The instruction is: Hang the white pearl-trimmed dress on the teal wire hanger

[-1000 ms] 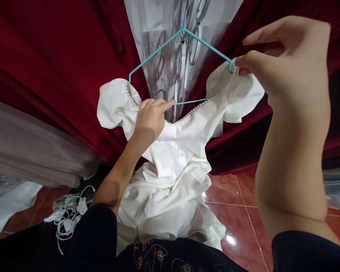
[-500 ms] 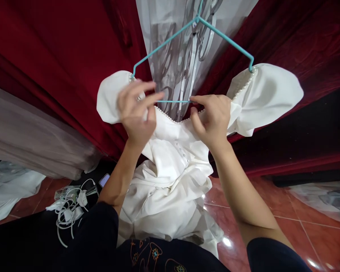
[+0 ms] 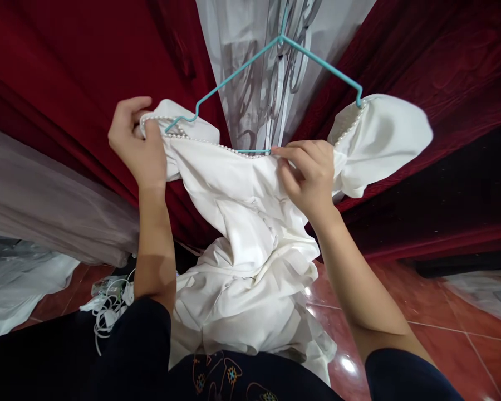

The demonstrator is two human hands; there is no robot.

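- While pale grey sheer cloth [image 3: 58, 206] hangs farthest left, white tangled cables [image 3: 107, 318] lie low beside my dark sleeve [image 3: 144, 334].
- My left hand [image 3: 136, 145] is up before a deep red curtain [image 3: 87, 61], its fingers closed on the pearl-edged shoulder of the smooth white dress [image 3: 250, 234] — thumb in front, the rest behind.
- Just beside that thumb, one bent end of the thin turquoise hanger [image 3: 321, 63] lies across the shoulder's opening.
- Down the middle, the dress hangs before me, its skirt in folds.
- Right of that, my right hand [image 3: 311, 170] is closed on the pearl neckline — index fingertip at the hanger's lower bar.
- Farther right, the hanger's other end meets the pearl edge of the puffed white sleeve [image 3: 388, 139], above glossy red floor tiles [image 3: 346, 334].
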